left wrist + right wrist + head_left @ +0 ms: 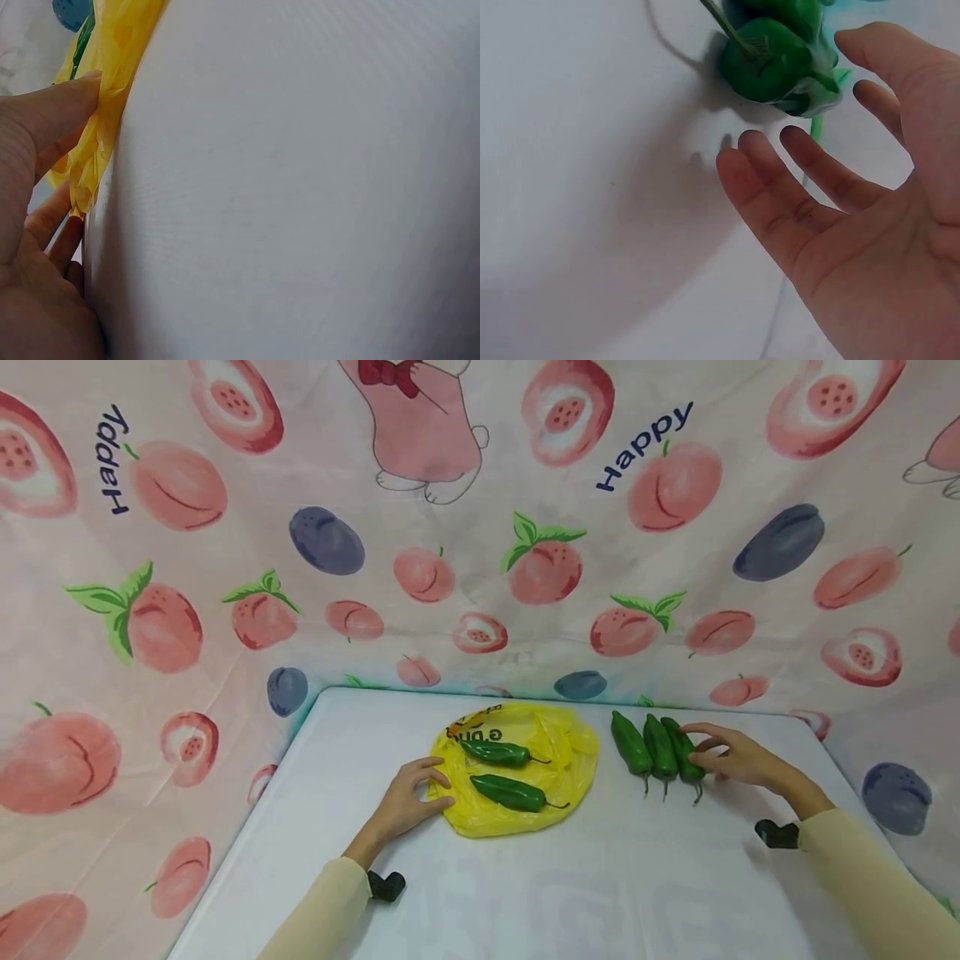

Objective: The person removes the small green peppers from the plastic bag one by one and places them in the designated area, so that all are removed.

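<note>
My left hand (pixel 405 797) is at the left edge of a yellow plastic bag (pixel 468 822), gripping its crumpled rim between thumb and curved fingers. In the left wrist view the thumb rests against the yellow plastic (pixel 124 56), with fingertips at its lower end. One green pepper (pixel 498 753) lies on the bag above another green pepper (pixel 513 794). To the right, three green peppers (pixel 658 750) lie side by side, stems toward me. My right hand (pixel 737 757) hovers at the rightmost pepper (pixel 684 756), fingers spread and relaxed; the right wrist view shows the fingertips close beside the peppers (pixel 769 64).
Everything lies on a white table (pixel 600 893). Behind it and at the sides hangs a pink fruit-print cloth (pixel 465 518). A black strap piece (pixel 387 887) shows at the left wrist and another black strap piece (pixel 777 834) at the right.
</note>
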A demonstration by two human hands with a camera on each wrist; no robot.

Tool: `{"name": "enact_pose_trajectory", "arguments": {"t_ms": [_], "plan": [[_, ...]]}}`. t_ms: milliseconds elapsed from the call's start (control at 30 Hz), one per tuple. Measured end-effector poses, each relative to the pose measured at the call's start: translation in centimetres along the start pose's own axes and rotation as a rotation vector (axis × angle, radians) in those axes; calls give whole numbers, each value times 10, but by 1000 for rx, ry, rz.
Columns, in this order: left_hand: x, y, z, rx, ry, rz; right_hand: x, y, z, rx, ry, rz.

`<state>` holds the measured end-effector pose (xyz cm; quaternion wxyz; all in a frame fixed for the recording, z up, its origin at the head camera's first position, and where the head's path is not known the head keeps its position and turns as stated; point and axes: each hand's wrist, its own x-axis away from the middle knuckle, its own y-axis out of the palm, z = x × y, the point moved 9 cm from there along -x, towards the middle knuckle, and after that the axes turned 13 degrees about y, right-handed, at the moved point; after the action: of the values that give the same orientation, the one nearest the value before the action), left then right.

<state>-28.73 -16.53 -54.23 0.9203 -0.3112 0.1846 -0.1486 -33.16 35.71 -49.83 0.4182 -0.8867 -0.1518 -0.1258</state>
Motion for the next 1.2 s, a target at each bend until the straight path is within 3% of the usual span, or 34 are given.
{"name": "enact_pose_trajectory", "arguments": {"t_ms": [467, 867, 1200], "plan": [[2, 1, -1, 7, -8, 2, 8, -3, -34, 164, -44, 36], [2, 0, -2, 5, -10, 10, 14, -8, -74, 185, -136, 89], [2, 0, -2, 14, -12, 10, 10, -3, -104, 168, -184, 79]]}}
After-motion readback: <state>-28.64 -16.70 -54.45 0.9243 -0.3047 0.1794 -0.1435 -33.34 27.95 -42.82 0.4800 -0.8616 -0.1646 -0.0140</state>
